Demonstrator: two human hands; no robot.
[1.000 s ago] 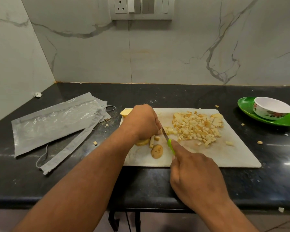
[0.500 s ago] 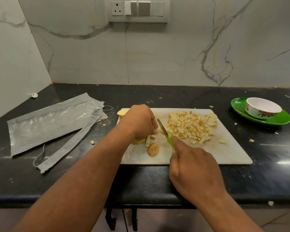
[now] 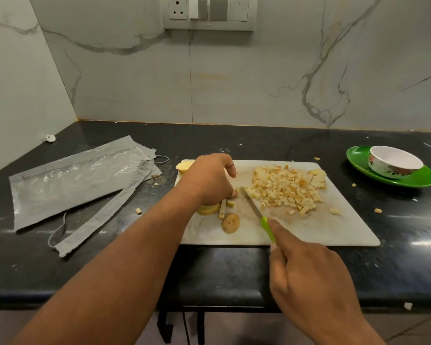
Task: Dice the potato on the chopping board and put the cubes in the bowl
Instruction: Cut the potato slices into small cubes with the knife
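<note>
left hand [image 3: 209, 180] fingers curled over potato [image 3: 208, 209] | right hand [image 3: 306, 272] fingers grip knife [image 3: 256, 211]

Green knife handle [image 3: 268, 229]; white floral bowl [image 3: 394, 162]; green plate [image 3: 419, 179]; black counter [image 3: 234, 138]; pale-yellow cubes [image 3: 288, 189].

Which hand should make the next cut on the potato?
The right hand, probably. It already grips the green-handled knife, blade down on the chopping board beside the cube pile. The left hand is busy pinning the potato slices.
</note>
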